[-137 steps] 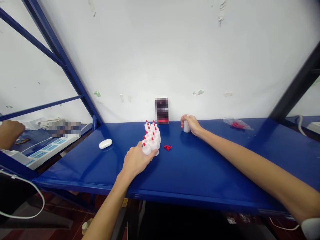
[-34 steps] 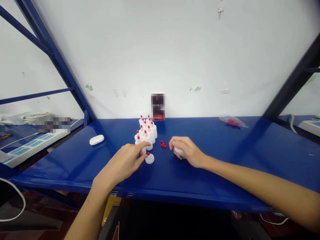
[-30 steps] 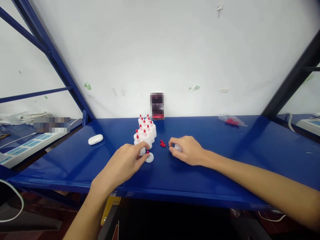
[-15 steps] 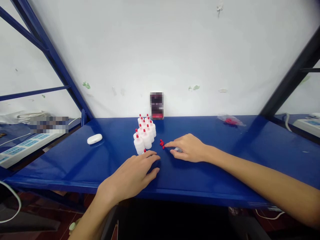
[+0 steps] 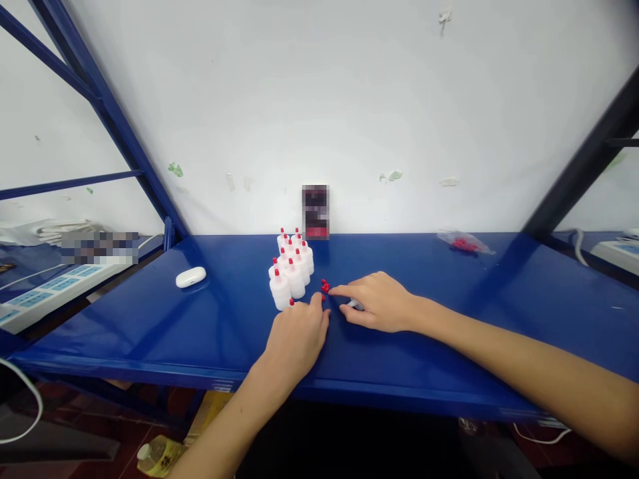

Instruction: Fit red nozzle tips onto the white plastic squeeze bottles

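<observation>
We note the left hand [image 5: 298, 332] has moved in since half a second ago, its grip now curled over a small capped bottle [image 5: 291, 304] near the bottle cluster [image 5: 291, 269], while the right hand [image 5: 380, 303], index extended, touches the loose red caps [image 5: 325, 287], pinning a white piece [image 5: 355, 305] on the blue surface [image 5: 449, 313].

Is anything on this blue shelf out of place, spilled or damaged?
Nothing is spilled. A few loose red caps lie beside the upright white bottles, by the right hand. The wall behind has chipped paint.
</observation>
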Demonstrator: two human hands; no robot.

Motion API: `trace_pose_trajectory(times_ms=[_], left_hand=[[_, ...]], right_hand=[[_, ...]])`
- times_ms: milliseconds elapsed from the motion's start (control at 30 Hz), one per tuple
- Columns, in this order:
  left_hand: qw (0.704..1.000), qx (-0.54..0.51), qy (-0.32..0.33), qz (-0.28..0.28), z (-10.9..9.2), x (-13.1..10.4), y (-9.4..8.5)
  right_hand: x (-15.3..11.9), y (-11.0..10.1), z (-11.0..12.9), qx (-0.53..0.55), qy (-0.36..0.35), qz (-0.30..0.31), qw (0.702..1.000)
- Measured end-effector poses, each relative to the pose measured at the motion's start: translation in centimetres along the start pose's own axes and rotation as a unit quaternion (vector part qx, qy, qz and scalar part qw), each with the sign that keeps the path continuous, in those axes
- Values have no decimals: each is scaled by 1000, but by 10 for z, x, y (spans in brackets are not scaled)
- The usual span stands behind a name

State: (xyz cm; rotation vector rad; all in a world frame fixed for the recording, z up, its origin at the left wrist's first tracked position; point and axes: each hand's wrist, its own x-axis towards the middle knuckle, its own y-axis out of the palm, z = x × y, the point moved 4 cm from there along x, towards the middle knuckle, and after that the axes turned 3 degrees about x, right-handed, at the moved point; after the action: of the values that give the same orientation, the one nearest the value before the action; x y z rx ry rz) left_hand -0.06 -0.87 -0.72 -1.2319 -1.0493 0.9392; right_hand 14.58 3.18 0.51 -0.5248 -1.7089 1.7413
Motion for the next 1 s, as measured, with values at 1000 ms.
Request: trace_pose_trajectory(times_ms=[1000], left_hand=[[986, -116, 87, -85, 8, 8, 8]], right_hand=[[-1, 2, 5, -14, 25, -27, 999]])
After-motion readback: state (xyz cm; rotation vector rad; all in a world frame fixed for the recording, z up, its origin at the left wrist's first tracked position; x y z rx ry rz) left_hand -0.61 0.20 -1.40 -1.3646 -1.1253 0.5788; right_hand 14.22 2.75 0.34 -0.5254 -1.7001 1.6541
